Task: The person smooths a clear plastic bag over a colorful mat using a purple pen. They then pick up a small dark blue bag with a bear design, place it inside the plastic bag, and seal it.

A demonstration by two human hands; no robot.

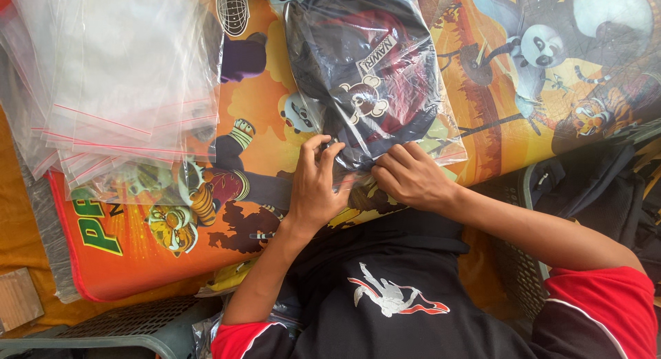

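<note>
Bagged dark garment [368, 77] lies on the cartoon-printed mat [275, 125] straight ahead of me, its open end turned toward my body so both hands reach it; my left hand [313, 187] pinches the near edge of the clear bag, fingers curled narrow, and my right hand [410, 176] presses beside it — 2 grips holding the mouth flat; stack of empty zip bags [110, 83] sits to my left

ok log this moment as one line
left hand: pressing bag mouth | right hand: pressing bag mouth | clear plastic bag holds dark folded garment | on cartoon-printed orange mat
</note>
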